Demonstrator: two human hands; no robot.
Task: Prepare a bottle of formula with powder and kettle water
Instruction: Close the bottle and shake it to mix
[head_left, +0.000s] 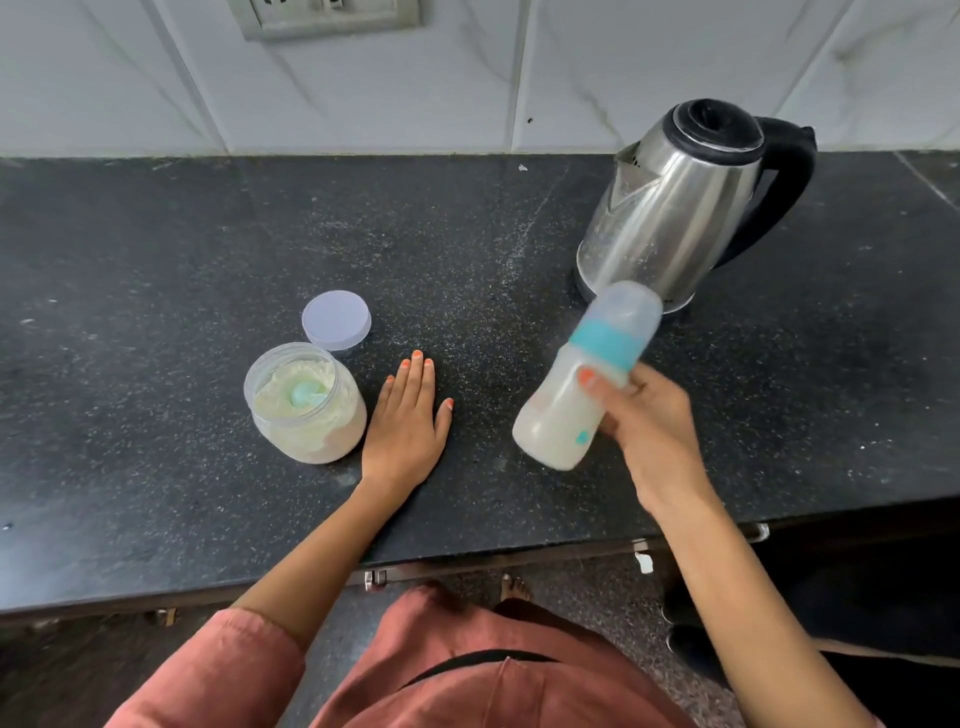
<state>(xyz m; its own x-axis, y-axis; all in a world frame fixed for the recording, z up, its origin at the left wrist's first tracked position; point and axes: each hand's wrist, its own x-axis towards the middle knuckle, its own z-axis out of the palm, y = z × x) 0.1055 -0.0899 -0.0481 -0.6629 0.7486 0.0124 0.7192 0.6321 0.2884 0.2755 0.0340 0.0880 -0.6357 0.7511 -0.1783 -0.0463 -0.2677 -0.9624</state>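
Head view shows the right hand (644, 415), fingers curled round a capped baby bottle (569, 400) of milky formula, held tilted and blurred above the worktop (156, 312) just in front of the steel kettle (675, 208). The left hand (408, 421) lies flat on the worktop, fingers straight and close together, just beside the open powder jar (306, 410). This looks like the mixing shake: a loose teal collar would spray formula, a slipping grip could knock the bottle against the kettle, and a stray left hand could tip the uncovered powder.
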